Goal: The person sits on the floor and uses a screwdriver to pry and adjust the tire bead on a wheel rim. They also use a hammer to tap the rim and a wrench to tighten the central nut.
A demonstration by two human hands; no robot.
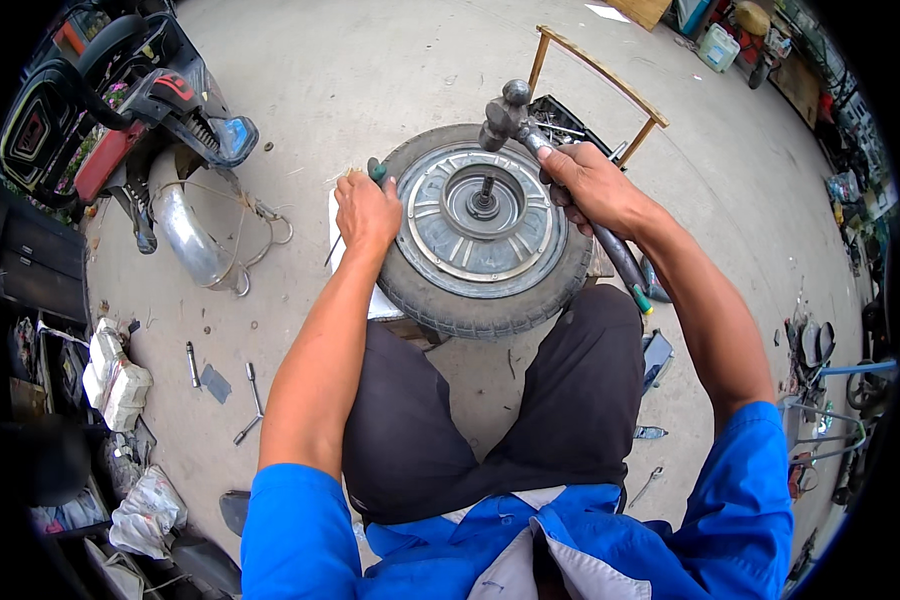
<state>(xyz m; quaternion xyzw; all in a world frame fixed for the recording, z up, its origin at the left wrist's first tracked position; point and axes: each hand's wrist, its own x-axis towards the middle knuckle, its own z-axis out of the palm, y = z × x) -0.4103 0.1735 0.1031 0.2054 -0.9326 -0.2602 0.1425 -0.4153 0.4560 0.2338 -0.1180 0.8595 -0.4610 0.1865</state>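
Observation:
My left hand (368, 208) is closed round a screwdriver (377, 172) with a dark green handle, its thin shank pointing down beside the tyre's left side. My right hand (590, 187) grips a ball-peen hammer (505, 117), whose head is raised over the upper right of the wheel; its long handle runs down to the right. A scooter-type wheel (435, 245) with a metal hub and upright axle (486, 195) lies flat in front of my knees, on a support mostly hidden under it.
A parts tray (558, 125) and wooden frame (600, 70) stand behind the wheel. At left are a disassembled vehicle body (110, 140) with chrome tubing (185, 230); wrenches (253, 395), sockets and scrap lie on the concrete floor. Clutter lines both edges.

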